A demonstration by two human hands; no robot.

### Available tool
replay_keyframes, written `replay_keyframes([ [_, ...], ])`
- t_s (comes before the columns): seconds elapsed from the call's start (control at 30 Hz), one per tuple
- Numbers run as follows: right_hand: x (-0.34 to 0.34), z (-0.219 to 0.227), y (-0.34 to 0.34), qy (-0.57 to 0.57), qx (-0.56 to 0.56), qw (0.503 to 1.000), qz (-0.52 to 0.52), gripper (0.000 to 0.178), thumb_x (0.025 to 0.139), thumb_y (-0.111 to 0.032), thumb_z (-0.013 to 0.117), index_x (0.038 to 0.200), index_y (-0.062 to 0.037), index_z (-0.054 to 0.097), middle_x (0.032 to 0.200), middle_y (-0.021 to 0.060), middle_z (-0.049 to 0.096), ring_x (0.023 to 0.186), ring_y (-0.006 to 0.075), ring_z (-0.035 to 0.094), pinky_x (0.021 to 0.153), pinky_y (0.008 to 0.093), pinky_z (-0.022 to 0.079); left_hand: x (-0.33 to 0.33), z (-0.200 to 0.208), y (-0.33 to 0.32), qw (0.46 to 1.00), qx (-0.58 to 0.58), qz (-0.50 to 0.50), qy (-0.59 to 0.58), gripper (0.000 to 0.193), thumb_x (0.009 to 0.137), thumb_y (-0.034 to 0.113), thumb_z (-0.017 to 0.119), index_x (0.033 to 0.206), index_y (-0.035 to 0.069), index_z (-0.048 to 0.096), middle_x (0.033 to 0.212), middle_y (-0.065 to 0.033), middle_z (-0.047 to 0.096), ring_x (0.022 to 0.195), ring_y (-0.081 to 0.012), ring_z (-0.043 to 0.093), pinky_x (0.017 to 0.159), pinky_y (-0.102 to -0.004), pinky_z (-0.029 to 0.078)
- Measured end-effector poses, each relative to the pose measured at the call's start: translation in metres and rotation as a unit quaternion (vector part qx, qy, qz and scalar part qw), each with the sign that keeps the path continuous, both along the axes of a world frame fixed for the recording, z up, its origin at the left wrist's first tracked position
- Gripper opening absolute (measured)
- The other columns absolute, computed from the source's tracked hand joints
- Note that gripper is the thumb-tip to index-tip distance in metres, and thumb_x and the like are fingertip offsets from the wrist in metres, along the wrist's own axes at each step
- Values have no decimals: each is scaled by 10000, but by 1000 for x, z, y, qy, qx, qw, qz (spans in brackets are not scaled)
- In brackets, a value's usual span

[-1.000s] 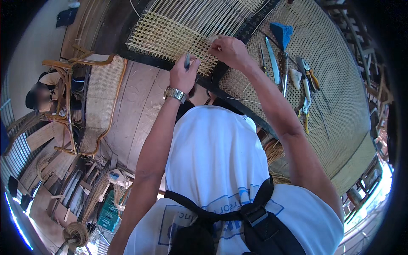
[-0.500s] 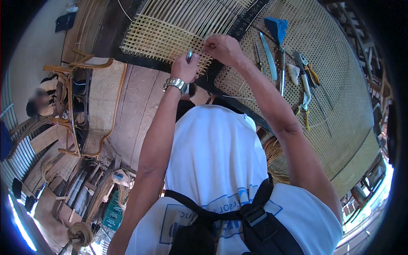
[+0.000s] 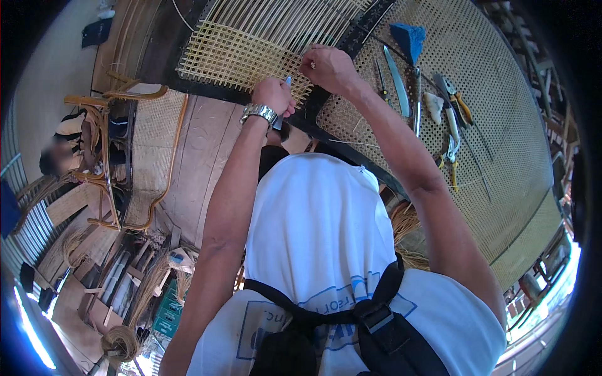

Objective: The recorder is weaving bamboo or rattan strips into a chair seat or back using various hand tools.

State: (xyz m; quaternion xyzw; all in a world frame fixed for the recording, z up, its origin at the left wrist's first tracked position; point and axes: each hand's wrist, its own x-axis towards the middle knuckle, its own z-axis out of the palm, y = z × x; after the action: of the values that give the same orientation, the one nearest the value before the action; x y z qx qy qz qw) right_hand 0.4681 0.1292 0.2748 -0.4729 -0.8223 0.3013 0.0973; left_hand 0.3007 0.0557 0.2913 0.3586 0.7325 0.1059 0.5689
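Note:
A dark wooden frame (image 3: 207, 91) carries a pale cane weave (image 3: 238, 59), half woven into a square grid, with loose parallel strands (image 3: 295, 22) further back. My left hand (image 3: 273, 95), a metal watch on its wrist, is closed around a small blue-grey tool (image 3: 286, 81) at the weave's near edge. My right hand (image 3: 326, 66) pinches a cane strand just right of it, fingers pressed together at the grid. Both forearms reach up from my white shirt.
A finished sheet of cane webbing (image 3: 501, 125) lies at the right with a knife (image 3: 396, 78), pliers (image 3: 451, 94), a blue cloth (image 3: 407, 36) and other hand tools on it. A rattan chair (image 3: 135, 156) stands at left near a seated person (image 3: 59, 156). Cane bundles lie on the floor (image 3: 125, 338).
Both hands have shifted slightly along the weave's edge and stay close together. My right hand keeps working the strand; the view has tilted a little.

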Motion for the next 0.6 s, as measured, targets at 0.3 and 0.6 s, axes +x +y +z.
replay_keyframes([
  [0.3, -9, -24, 15, -41, -14, 997, 68, 150, 814, -228, 706, 918, -123, 731, 960, 75, 698, 901, 275, 692, 774, 410, 557, 15, -35, -9, 981, 93, -52, 163, 217, 970, 156, 569, 944, -29, 680, 681, -170, 697, 585, -243, 707, 546, -380, 565],
  [0.6, -9, -6, -13, -58, 150, 983, 90, 146, 814, -259, 705, 889, -134, 704, 943, 9, 662, 981, 228, 626, 815, 445, 469, 15, -25, -2, 938, 121, -85, 313, 331, 951, 354, 556, 955, 64, 716, 931, -234, 708, 886, -429, 685, 771, -519, 546],
])
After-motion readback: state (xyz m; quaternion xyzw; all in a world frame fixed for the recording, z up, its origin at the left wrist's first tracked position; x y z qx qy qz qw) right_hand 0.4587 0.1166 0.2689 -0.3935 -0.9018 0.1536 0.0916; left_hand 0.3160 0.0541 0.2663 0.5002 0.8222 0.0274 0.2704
